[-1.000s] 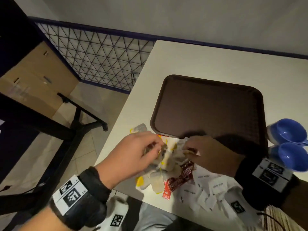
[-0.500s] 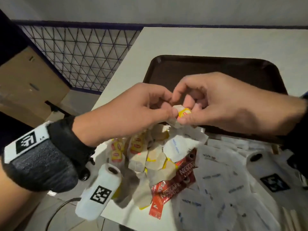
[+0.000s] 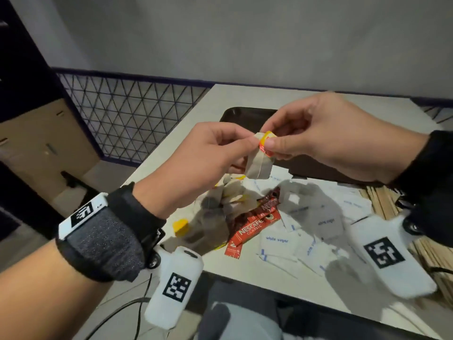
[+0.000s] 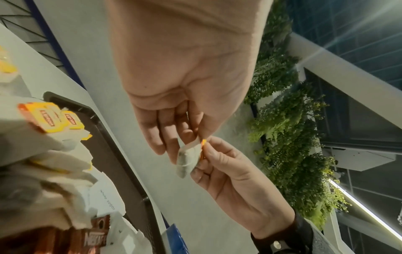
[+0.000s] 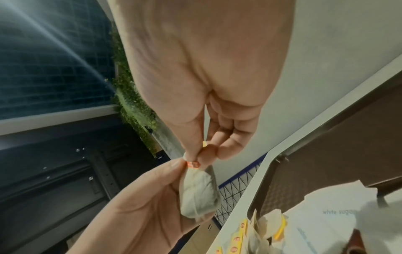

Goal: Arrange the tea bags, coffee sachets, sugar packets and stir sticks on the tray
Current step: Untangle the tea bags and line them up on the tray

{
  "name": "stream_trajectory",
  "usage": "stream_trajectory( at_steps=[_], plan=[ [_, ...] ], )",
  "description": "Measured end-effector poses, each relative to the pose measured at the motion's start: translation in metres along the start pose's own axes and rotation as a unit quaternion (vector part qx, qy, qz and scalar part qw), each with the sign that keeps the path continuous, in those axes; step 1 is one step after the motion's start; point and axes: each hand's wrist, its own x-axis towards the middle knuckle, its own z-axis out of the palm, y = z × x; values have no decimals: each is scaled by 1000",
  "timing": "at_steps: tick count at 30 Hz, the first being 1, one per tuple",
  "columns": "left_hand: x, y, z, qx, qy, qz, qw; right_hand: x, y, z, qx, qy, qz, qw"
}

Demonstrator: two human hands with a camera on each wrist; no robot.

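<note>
Both hands hold one tea bag up in the air above the pile, in front of the brown tray. My left hand pinches the bag's top corner, and my right hand pinches its yellow tag. The left wrist view shows the bag hanging between the two sets of fingertips. In the right wrist view the bag hangs below the pinch. On the table lie more tea bags, red coffee sachets, white sugar packets and wooden stir sticks.
The loose items lie along the near edge of the white table, between me and the tray. The table's left edge drops to the floor beside a wire-mesh fence. A cardboard box stands at the far left.
Both hands left the pile on the table and rose together with one tea bag pinched between them. The view tilted up, so less of the tray shows.
</note>
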Motion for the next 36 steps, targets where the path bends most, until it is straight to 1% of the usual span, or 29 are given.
stream_trajectory(
  at_steps=[3,6,10,12,14,17,20,22,23,25,26,28,30,31,32,36],
  plan=[
    [-23,-2,4,-8,4,-8,1000,-18,-4,13,-41,-1,-4,999],
    [-40,-5,6,-3,9,-7,1000,-32,-7,24,-37,6,-16,999],
    [-54,-7,9,-16,20,3,1000,-45,-13,31,-60,9,-24,998],
    [-60,-10,12,-29,29,3,999,-47,-16,32,-72,0,-25,997],
    [-65,-16,13,-28,30,14,999,-48,-16,35,-71,-8,-24,997],
    [-72,-28,11,-20,36,51,998,-42,-14,41,-49,-14,-25,998],
    [-76,-41,6,-47,80,73,993,-32,-12,48,-18,-38,-12,999],
    [-77,-51,1,-62,136,79,986,-24,-7,48,-25,-49,0,999],
    [-77,-58,-3,-75,168,81,980,-20,-4,46,-48,-53,1,997],
    [-79,-73,-11,-95,225,75,967,-12,7,44,-154,-77,0,985],
    [-81,-77,-13,-94,243,72,963,-13,10,43,-224,-93,3,970],
    [-86,-89,-16,-84,272,69,956,-10,21,48,-349,-132,12,928],
    [-88,-95,-16,-79,290,81,950,-9,31,54,-426,-155,-4,891],
    [-89,-96,-16,-77,296,93,948,-9,35,57,-444,-160,-17,881],
    [-89,-97,-15,-74,299,105,946,-8,38,59,-450,-162,-31,878],
    [-88,-99,-9,-71,303,111,944,-4,44,60,-457,-148,-67,875]
  ],
)
